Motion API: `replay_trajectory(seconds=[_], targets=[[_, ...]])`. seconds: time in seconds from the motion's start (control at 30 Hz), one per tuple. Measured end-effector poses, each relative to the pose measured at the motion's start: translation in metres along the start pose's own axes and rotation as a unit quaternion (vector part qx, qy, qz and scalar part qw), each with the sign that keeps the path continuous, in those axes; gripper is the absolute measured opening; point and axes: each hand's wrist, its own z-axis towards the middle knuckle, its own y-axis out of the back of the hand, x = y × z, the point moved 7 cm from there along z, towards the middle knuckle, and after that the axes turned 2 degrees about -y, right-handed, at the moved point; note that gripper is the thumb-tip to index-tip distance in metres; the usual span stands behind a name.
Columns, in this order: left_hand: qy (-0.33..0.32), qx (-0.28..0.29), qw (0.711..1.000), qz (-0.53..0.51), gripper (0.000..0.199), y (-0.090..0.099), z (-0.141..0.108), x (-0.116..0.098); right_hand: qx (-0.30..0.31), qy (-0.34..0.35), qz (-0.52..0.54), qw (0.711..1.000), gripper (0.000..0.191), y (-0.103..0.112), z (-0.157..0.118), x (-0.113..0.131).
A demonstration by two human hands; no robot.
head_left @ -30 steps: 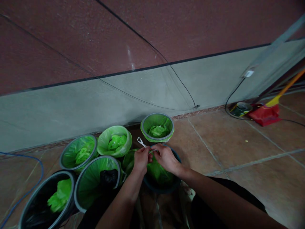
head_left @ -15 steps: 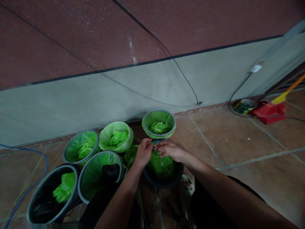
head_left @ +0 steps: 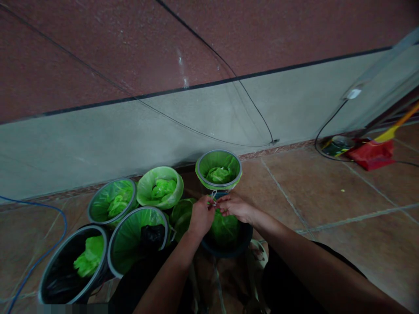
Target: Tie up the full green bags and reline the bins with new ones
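White string (head_left: 214, 193) pinched in fingers (head_left: 225, 201) of left hand (head_left: 200, 217) and right hand (head_left: 238, 208); loop up, hardly visible half-second ago.

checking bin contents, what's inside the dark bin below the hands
Green plastic is visible inside the dark bin. The left hand and right hand cover part of its far side; anything beneath the plastic is hidden.

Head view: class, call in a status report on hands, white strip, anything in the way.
Left hand pinches white strip; right hand alongside, grip unclear. Strip looped, near far rim of dark bin. Possible obstacle: grey-rimmed bin close beyond.
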Motion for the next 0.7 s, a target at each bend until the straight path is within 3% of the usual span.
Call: replay_trajectory(seconds=[0.27,0.37,0.5,0.7], targets=[[-0.01,-0.016,0.998,0.061,0.015,0.004,0.0,0.008,0.03,-0.007,-0.016,0.999,0.012,-0.001,0.003,0.004],[-0.005,-0.008,0.996,0.094,0.016,0.006,0.0,0.013,-0.03,0.033,-0.149,0.988,0.014,0.014,0.011,0.012],[0.033,0.017,0.986,0.165,0.02,0.006,0.0,0.022,-0.139,0.093,-0.342,0.925,0.026,0.035,0.017,0.026],[0.068,0.06,0.977,0.194,0.015,-0.001,-0.005,0.032,-0.141,0.104,-0.314,0.933,0.027,0.04,0.018,0.022]])
